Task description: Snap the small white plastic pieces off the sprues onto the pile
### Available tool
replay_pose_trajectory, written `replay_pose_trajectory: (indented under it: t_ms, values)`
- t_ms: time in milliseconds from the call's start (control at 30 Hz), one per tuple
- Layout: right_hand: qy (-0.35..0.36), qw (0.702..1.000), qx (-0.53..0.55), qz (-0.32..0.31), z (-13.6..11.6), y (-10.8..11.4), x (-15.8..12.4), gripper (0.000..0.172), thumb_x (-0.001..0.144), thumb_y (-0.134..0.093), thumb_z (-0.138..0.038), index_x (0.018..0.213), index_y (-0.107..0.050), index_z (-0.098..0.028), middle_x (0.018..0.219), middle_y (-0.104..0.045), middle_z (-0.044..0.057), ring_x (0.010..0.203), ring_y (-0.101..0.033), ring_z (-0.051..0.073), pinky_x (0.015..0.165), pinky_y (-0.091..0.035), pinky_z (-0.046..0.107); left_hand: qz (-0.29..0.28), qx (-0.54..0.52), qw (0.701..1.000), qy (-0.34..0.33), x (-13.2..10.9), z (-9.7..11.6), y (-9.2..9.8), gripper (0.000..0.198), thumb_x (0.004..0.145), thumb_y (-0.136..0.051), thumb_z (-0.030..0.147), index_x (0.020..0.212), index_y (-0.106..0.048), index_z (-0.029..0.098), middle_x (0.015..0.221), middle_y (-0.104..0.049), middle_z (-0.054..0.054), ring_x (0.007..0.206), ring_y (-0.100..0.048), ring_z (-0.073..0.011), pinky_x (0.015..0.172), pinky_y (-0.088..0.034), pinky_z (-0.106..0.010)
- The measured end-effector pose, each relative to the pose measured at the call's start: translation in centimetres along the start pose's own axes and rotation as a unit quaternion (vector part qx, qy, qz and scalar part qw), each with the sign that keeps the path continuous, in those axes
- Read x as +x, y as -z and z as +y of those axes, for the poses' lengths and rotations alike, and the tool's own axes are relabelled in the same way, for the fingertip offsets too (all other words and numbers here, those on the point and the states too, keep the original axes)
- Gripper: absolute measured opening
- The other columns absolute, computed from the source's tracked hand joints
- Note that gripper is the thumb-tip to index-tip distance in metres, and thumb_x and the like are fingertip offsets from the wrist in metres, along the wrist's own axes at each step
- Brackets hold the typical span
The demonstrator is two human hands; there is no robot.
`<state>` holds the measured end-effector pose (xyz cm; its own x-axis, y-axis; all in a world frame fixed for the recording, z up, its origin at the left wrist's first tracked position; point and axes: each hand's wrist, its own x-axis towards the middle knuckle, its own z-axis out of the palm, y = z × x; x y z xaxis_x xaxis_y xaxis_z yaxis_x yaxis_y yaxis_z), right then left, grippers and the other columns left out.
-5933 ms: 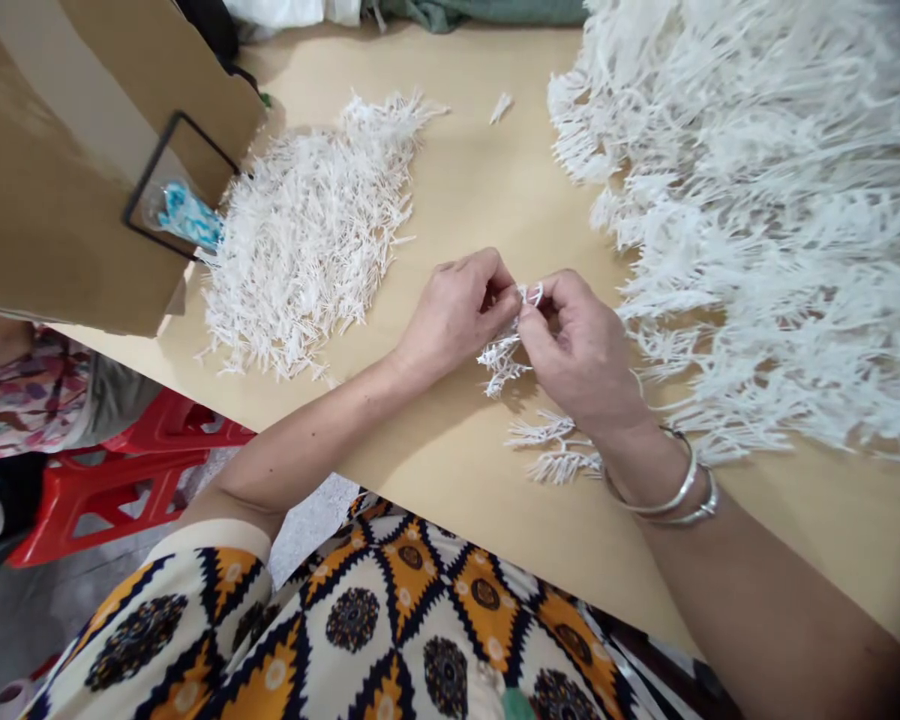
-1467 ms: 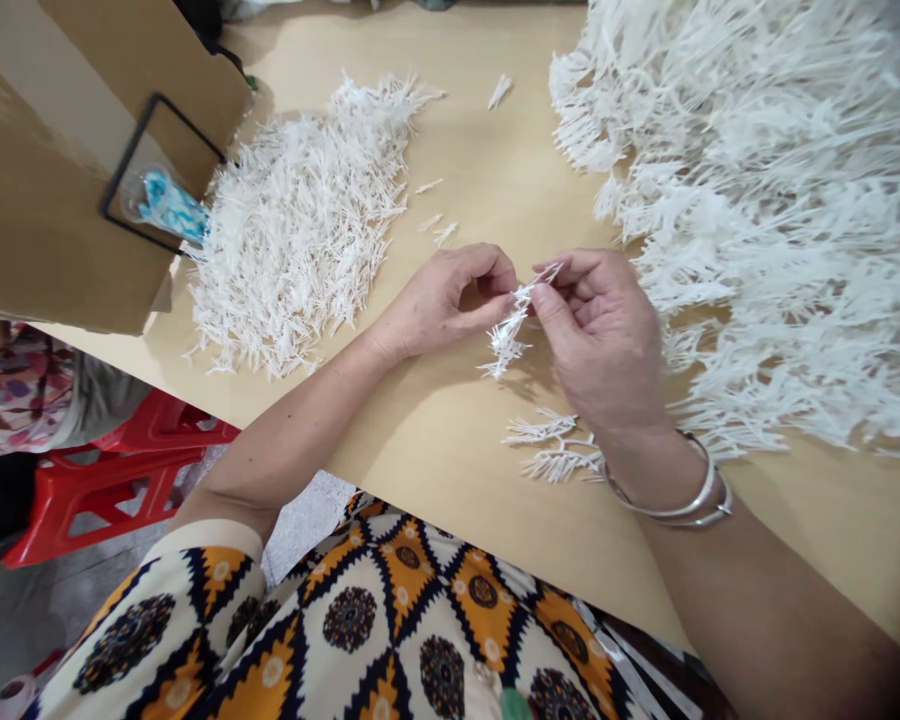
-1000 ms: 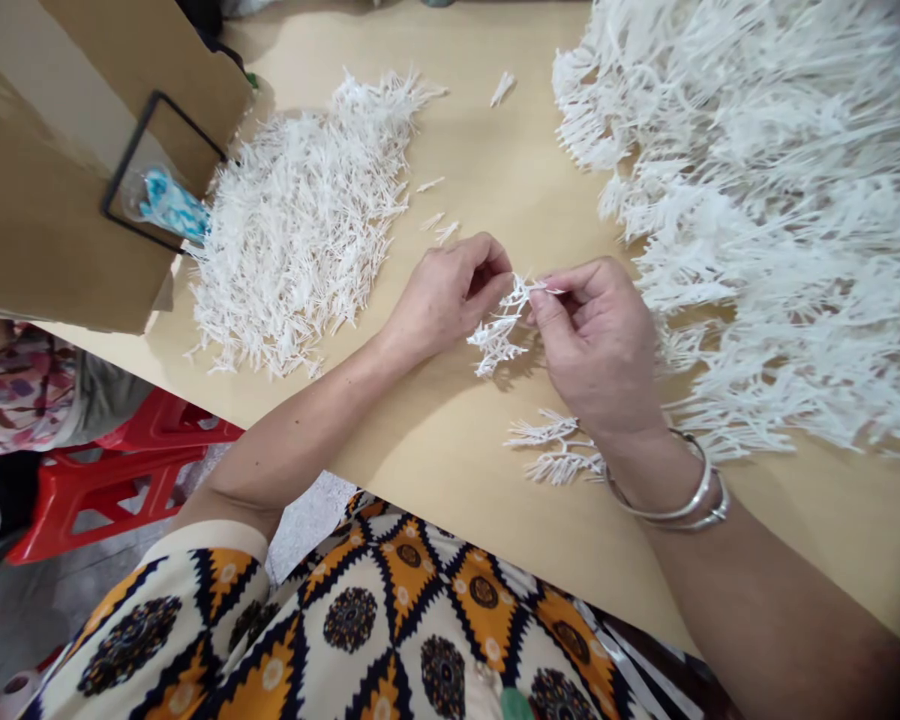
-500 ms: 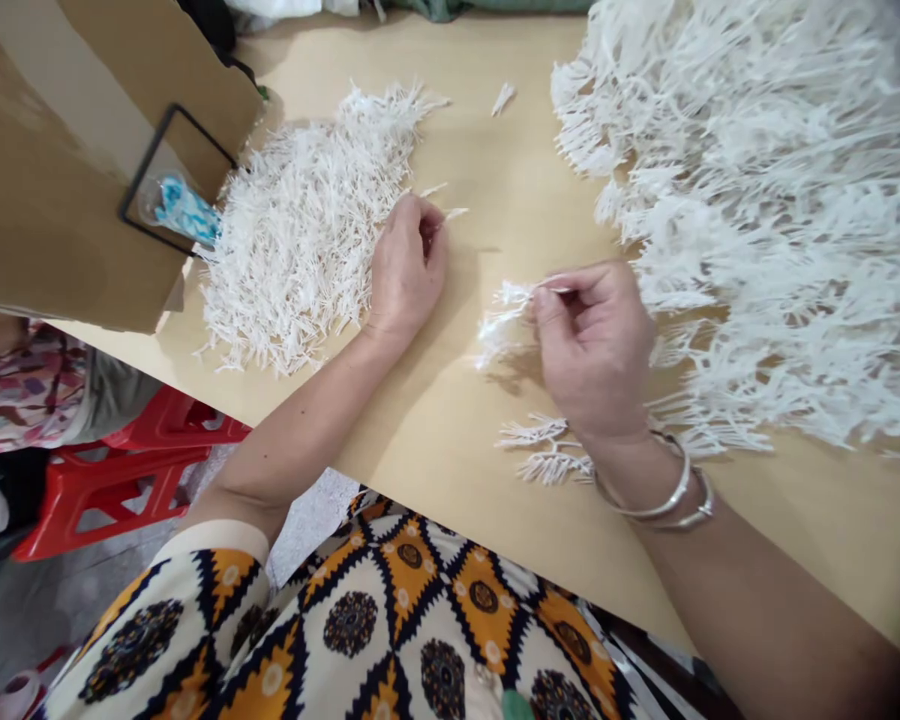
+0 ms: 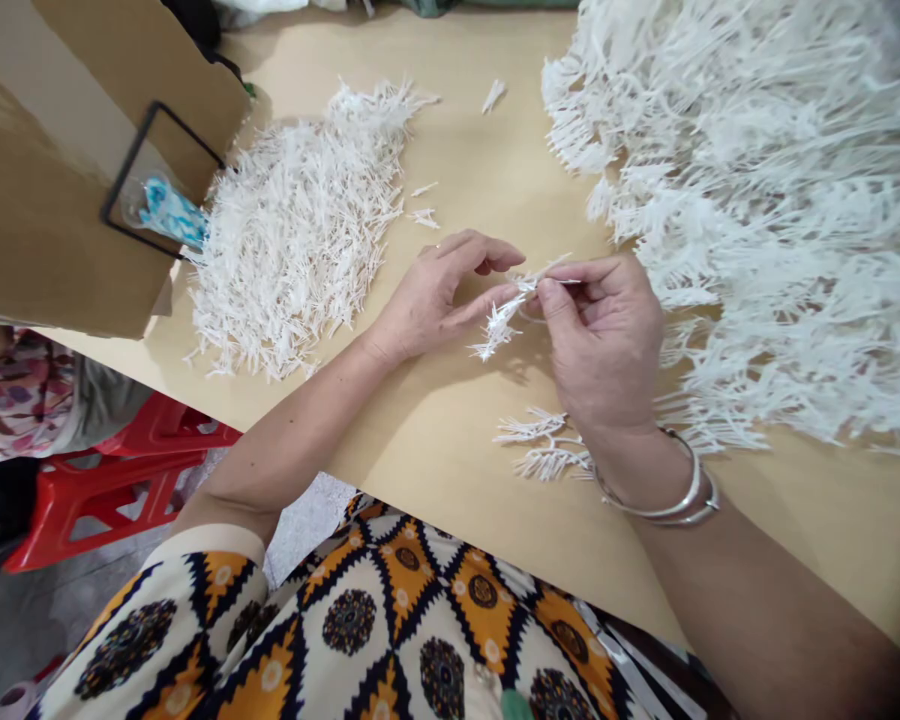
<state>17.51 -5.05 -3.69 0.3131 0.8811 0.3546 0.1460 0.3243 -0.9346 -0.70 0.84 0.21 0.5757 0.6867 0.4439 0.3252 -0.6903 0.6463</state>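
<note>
My right hand pinches the stem of a small white plastic sprue whose thin prongs hang toward the table. My left hand meets it from the left, thumb and fingers closed on the top prongs. Both hands hover over the tan table. A pile of loose white plastic pieces lies to the left. A big heap of white sprues fills the right side. Two more sprues lie by my right wrist.
A brown cardboard box with a black wire frame and a blue item stands at the left edge. A few stray pieces lie beside the pile. A red plastic stool sits below the table, next to a person's patterned clothing.
Half a second ago my left hand was over at the loose pile; it has come back to the sprue in my right hand. New stray pieces lie by the pile.
</note>
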Motion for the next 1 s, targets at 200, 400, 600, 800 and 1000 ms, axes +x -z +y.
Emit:
replay_pose_trajectory:
  t_ms: [200,400,600,800,1000]
  values:
    - [0.010,1.000,-0.026,0.002,-0.4,0.1,0.0,0.009,0.095,-0.077,-0.031,0.096,-0.068,-0.028,0.089,-0.072,0.000,0.081,-0.069,0.017,0.076,-0.058,0.036,-0.022,-0.011,1.000,0.000,0.1,-0.4,-0.1,0.036,0.104,-0.059,0.057,0.101,-0.069,0.022,0.098,-0.077,-0.007,0.091,-0.071,-0.0161,0.086,-0.056,-0.033]
    - [-0.006,0.999,-0.009,-0.048,-0.9,0.2,0.2,0.016,0.097,-0.074,-0.040,0.108,-0.070,-0.030,0.098,-0.070,0.002,0.087,-0.069,0.017,0.080,-0.060,0.035,-0.010,-0.053,0.998,0.031,-0.2,-0.4,-0.5,0.041,0.102,-0.062,0.058,0.095,-0.067,0.018,0.088,-0.074,-0.004,0.077,-0.065,-0.0111,0.071,-0.051,-0.026]
    - [0.002,0.998,0.006,-0.067,-0.8,0.3,0.4,0.019,0.094,-0.076,-0.048,0.098,-0.069,-0.031,0.096,-0.070,0.001,0.091,-0.069,0.019,0.088,-0.060,0.039,-0.028,-0.053,0.997,0.041,-0.3,0.2,-0.3,0.038,0.105,-0.059,0.052,0.095,-0.071,0.017,0.085,-0.073,-0.004,0.076,-0.065,-0.0112,0.068,-0.048,-0.025]
    - [-0.024,0.998,0.029,-0.044,0.0,0.3,0.4,0.021,0.094,-0.076,-0.045,0.096,-0.063,-0.029,0.088,-0.063,-0.002,0.078,-0.065,0.014,0.076,-0.059,0.034,-0.010,0.001,1.000,0.016,-0.1,0.2,0.0,0.030,0.108,-0.056,0.043,0.092,-0.068,0.020,0.083,-0.071,-0.003,0.077,-0.065,-0.0131,0.071,-0.050,-0.029]
    - [-0.030,0.998,0.047,-0.031,0.2,0.1,0.5,0.028,0.094,-0.076,-0.050,0.095,-0.058,-0.029,0.086,-0.063,-0.004,0.073,-0.068,0.013,0.072,-0.061,0.033,-0.009,0.019,1.000,0.016,-0.1,0.2,0.3,0.029,0.110,-0.051,0.041,0.094,-0.064,0.020,0.088,-0.070,-0.005,0.081,-0.066,-0.0143,0.073,-0.052,-0.030]
